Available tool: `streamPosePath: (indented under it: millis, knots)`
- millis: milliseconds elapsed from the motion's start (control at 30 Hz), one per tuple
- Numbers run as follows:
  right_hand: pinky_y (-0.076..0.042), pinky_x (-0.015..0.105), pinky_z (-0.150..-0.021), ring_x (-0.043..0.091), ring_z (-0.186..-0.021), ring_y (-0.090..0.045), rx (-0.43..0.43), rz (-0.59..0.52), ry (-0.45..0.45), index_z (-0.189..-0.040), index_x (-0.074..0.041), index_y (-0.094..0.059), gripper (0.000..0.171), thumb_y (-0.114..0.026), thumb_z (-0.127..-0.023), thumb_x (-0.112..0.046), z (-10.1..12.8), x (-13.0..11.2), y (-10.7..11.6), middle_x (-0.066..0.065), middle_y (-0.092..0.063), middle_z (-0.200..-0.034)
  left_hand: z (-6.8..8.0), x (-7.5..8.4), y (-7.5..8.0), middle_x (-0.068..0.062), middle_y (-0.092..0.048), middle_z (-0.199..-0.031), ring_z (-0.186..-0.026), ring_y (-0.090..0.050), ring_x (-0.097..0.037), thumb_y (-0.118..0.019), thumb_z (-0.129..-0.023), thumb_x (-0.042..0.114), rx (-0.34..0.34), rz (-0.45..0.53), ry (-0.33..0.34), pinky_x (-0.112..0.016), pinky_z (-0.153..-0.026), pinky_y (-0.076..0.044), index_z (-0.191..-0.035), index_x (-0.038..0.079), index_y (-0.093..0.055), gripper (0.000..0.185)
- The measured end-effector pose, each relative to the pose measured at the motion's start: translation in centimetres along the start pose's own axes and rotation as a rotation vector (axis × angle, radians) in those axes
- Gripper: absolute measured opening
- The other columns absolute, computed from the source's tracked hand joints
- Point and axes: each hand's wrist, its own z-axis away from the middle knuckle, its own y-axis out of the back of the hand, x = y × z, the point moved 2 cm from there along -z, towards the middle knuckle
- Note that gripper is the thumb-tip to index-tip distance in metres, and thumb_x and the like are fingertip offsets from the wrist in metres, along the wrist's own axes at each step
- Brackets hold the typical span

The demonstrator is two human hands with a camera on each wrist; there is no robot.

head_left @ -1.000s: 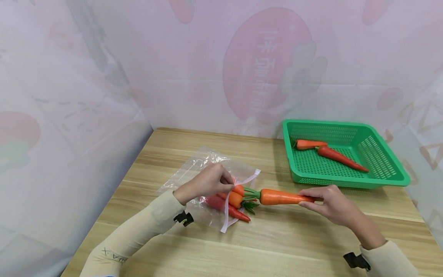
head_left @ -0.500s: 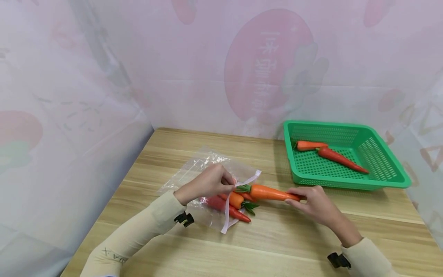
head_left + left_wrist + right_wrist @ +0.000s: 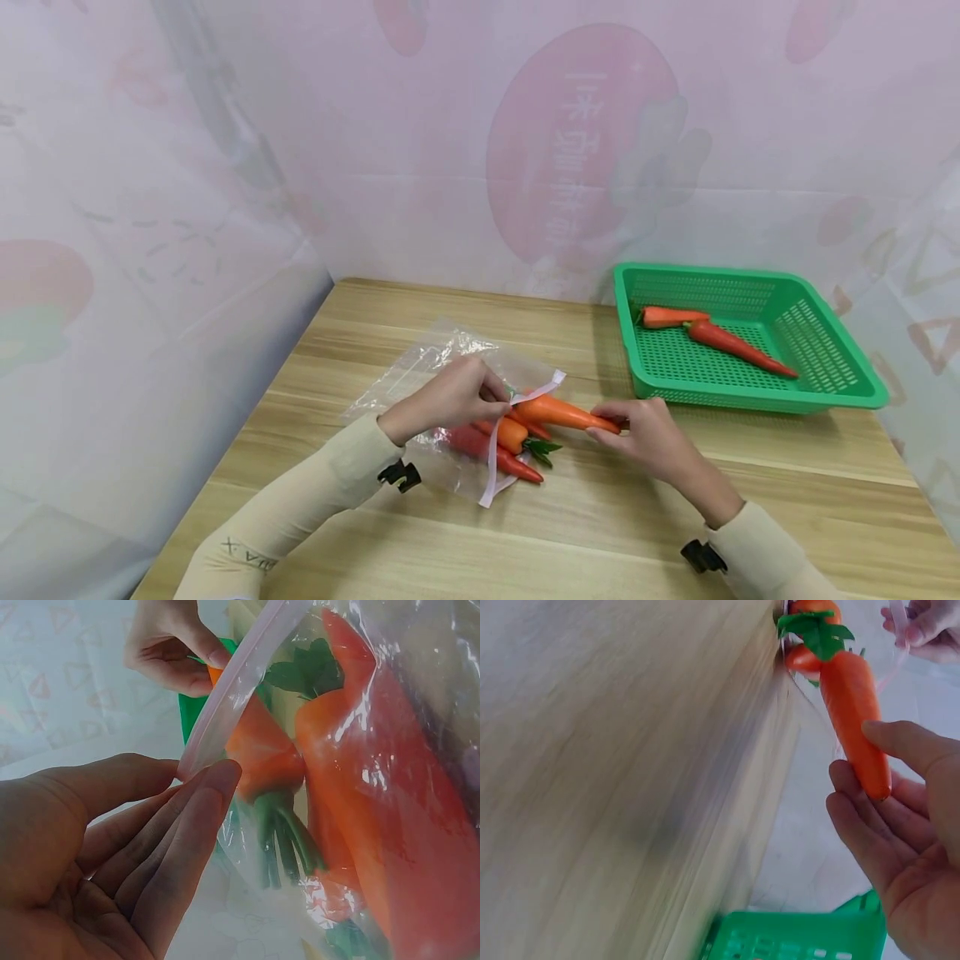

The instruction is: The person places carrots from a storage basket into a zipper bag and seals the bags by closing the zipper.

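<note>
My right hand (image 3: 643,433) pinches an orange carrot (image 3: 558,412) near its thin tip. The carrot's leafy end is inside the mouth of a clear zip bag (image 3: 405,375), as the left wrist view shows, with its green stems (image 3: 281,832) behind the plastic. My left hand (image 3: 457,390) pinches the bag's pinkish zip edge (image 3: 232,686) between thumb and fingers, lifting that side of the mouth. Within the bag lie other orange carrots (image 3: 512,435) and a red chili pepper (image 3: 517,467) whose tip sticks out of the opening.
A green perforated basket (image 3: 832,354) stands at the back right of the wooden table (image 3: 480,558). It holds a carrot (image 3: 671,317) and a long red pepper (image 3: 738,346). Patterned pale curtains (image 3: 420,167) hang behind the table and on both sides.
My right hand has moved left with the carrot, and its green top has passed from outside the bag's mouth into the bag. My left hand has stayed in place on the zip edge.
</note>
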Motion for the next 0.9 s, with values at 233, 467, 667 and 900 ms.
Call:
streamPosePath:
  millis: [233, 467, 667, 900]
  knots:
    - [-0.054, 0.019, -0.059, -0.002, -0.065, -0.062, -0.014, 0.011, -0.033, -0.095, -0.009, -0.081, 0.009, -0.086, -0.088, -0.012, -1.1, -0.9, -1.1, 0.0, -0.079, -0.081, -0.1, 0.0, 0.1, -0.006, -0.082, -0.088, -0.075, -0.073, -0.003, -0.076, -0.094, 0.005, -0.004, -0.01, 0.01, -0.016, -0.069, -0.06, -0.094, 0.002, -0.084, 0.009]
    - [-0.053, 0.018, -0.058, -0.001, -0.064, -0.06, -0.012, 0.015, -0.067, -0.097, -0.008, -0.082, 0.011, -0.085, -0.089, -0.014, -2.0, -1.5, -2.1, 0.002, -0.079, -0.082, -0.1, -0.1, 0.1, -0.005, -0.082, -0.087, -0.074, -0.072, -0.002, -0.076, -0.094, 0.005, -0.009, -0.001, 0.021, -0.017, -0.068, -0.06, -0.095, 0.001, -0.084, 0.009]
    - [-0.049, 0.018, -0.053, 0.0, -0.058, -0.055, 0.001, 0.002, -0.082, -0.098, -0.007, -0.082, 0.011, -0.085, -0.09, -0.015, -2.7, -2.0, -2.9, 0.003, -0.078, -0.08, -0.1, 0.1, 0.1, -0.007, -0.082, -0.087, -0.074, -0.074, -0.005, -0.076, -0.093, 0.005, 0.002, -0.014, 0.003, -0.017, -0.067, -0.06, -0.094, 0.0, -0.083, 0.009]
    - [-0.046, 0.019, -0.049, 0.002, -0.056, -0.053, 0.003, -0.049, -0.153, -0.102, -0.006, -0.083, 0.015, -0.084, -0.091, -0.016, -3.6, -2.6, -3.8, 0.002, -0.077, -0.078, -0.1, 0.2, 0.0, -0.006, -0.082, -0.086, -0.074, -0.073, -0.003, -0.077, -0.094, 0.006, -0.003, -0.004, -0.005, -0.017, -0.067, -0.06, -0.094, 0.0, -0.084, 0.009]
